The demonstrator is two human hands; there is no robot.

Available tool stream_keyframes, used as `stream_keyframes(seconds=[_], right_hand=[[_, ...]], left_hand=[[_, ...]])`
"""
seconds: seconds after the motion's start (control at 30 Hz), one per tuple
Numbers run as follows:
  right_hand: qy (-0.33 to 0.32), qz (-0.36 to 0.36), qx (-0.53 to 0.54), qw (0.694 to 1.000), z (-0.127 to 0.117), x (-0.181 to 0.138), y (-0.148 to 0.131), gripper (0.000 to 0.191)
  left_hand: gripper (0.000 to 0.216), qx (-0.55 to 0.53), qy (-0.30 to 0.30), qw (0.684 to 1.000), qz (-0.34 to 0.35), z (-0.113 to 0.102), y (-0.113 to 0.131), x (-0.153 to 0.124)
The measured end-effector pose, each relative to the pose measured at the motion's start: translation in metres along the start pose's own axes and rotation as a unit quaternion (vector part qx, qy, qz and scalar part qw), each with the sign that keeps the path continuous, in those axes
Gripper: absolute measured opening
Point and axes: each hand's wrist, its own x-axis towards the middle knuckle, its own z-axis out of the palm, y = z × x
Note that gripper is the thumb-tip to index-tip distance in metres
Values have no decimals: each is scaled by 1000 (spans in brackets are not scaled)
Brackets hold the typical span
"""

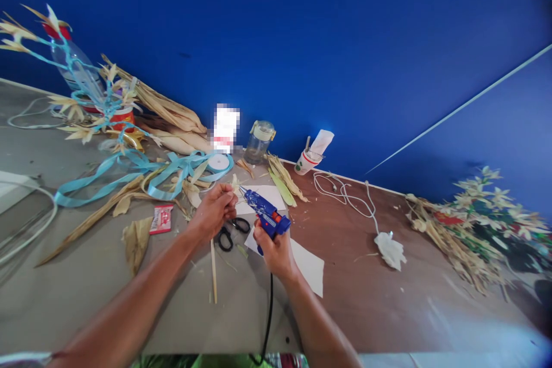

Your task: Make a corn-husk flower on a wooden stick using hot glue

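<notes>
My right hand [276, 247] is wrapped round the handle of a blue hot glue gun [264, 210], its nozzle tilted up and to the left. Close to the nozzle, the fingers of my left hand [218, 205] pinch a small pale corn husk piece [235, 183]; whether the nozzle touches it I cannot tell. Below my left hand lie black-handled scissors [225, 239], partly hidden. A thin wooden stick [214, 273] rests nearer to me. White paper [308, 267] lies under and beside my right hand.
Light blue ribbon [103, 184] and dried corn husks [168, 109] spread across the left, near blue-stemmed husk flowers [71, 63]. Along the wall stand a clear jar [259, 141] and a paper cup [307, 162]. A white cable [351, 198] and more husk flowers [491, 207] lie right.
</notes>
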Motion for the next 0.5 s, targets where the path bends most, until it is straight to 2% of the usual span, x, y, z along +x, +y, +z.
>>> stream_keyframes(seconds=[0.17,0.37,0.5], right_hand=[[-19,-14,-17,1000,-1,-1,-7,20],[-19,-9,-57,998,4,-2,-9,18],[-5,-28,-75,997,8,-1,-12,17]], left_hand=[[21,-7,-7,1000,26,-7,-6,4],[19,11,42,998,55,-6,-12,6],[18,11,39,997,72,-5,-14,5]])
